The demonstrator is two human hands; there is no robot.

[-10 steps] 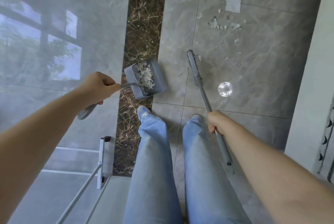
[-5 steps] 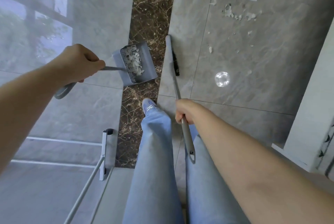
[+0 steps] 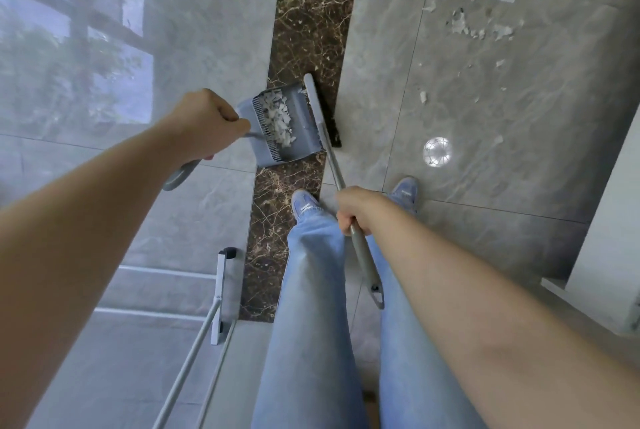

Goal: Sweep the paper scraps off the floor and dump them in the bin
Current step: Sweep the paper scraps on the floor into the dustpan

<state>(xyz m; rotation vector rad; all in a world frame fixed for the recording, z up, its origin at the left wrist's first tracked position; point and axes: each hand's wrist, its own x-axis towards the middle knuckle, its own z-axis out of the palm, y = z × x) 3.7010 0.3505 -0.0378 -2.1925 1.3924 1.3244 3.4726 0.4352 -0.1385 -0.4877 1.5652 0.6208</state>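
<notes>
I see my left hand point(image 3: 207, 123) closed around the grey plastic dustpan point(image 3: 282, 127), full of white paper scraps point(image 3: 277, 118). My right hand point(image 3: 355, 208) grips the thin metal broom point(image 3: 323, 123). Several torn scraps point(image 3: 481, 28) lie on the glossy tile floor point(image 3: 485, 109).

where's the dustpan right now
In the head view, the grey plastic dustpan sits centre-left, held by the left hand over the dark marble floor strip, with the broom head against its right edge.
</notes>
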